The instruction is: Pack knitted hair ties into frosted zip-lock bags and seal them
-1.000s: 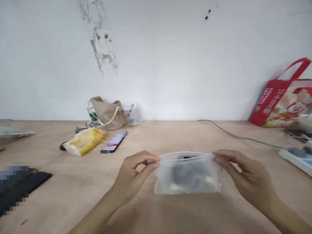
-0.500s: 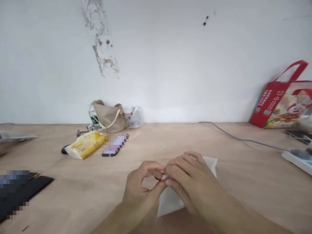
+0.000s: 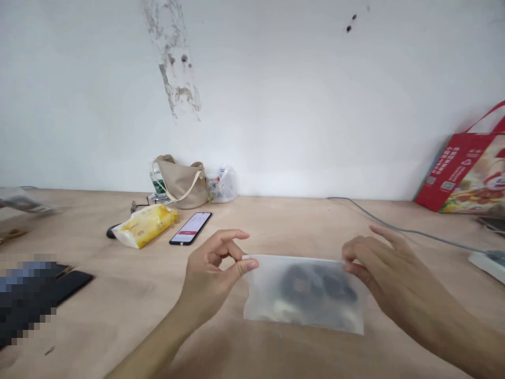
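Note:
A frosted plastic zip bag (image 3: pixel 262 295) hangs between my two hands above the table. Something dark, blurred by the milky plastic, shows inside it; its kind cannot be made out. My left hand (image 3: pixel 215 268) pinches the bag's top left corner between thumb and fingers, with the index finger sticking out. At the top right corner, my right hand (image 3: pixel 379 263) grips the same edge between thumb and fingers, one finger raised. The top edge is drawn nearly straight between both hands.
Left of my hands lie a lit phone (image 3: pixel 190 229) and a yellow tissue pack (image 3: pixel 145 226). A beige handbag (image 3: pixel 183 184) and a clear plastic bag (image 3: pixel 226 187) stand by the wall. A grey cable (image 3: pixel 379 221) runs right to a power strip (image 3: pixel 487 268), near a red shopping bag (image 3: pixel 445 168).
My hands were close together over the bag's edge; they have moved apart to its two top corners. The bag is now raised, its front and dark contents showing.

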A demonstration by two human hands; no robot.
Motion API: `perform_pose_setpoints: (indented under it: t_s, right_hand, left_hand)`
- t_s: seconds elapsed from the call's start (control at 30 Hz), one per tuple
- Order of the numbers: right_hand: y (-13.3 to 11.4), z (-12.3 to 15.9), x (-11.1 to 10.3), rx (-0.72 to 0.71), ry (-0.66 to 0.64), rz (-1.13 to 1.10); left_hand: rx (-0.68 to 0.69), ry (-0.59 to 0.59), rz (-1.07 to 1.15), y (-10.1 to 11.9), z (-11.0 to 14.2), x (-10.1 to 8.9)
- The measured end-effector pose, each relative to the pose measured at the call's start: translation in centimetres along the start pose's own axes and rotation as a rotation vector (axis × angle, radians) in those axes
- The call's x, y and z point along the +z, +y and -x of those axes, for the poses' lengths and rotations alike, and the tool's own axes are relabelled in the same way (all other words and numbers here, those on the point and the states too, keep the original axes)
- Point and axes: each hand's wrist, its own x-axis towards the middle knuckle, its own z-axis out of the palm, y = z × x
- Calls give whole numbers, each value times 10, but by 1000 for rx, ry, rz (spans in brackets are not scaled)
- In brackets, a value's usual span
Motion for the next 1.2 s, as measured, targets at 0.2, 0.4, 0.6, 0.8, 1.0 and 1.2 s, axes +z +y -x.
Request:
perform_pose_setpoints:
  t_s: [0.2,0.4,0.6,0.8,1.0,1.2]
  right_hand:
    - [18,24,-5,-85,179,118]
    - [4,53,4,-146,125,-42]
    - [-30,48,10,-212,64,-19]
    - [-49,42,54,-194,-72,-24]
    - [-48,63,72,-117,-150,-77]
    - [-48,72,82,-38,-256,-207]
  left_hand:
    - [240,33,-161,-17,-15,-5]
    - [503,-396,-237,-24,-4,-22]
    - [390,-689,-564,-45,48,-3]
    - [585,-572,-707,-79,64,50]
    - [506,-768,-774,-51,49,57]
    - [327,-814,-753,-44,50,59]
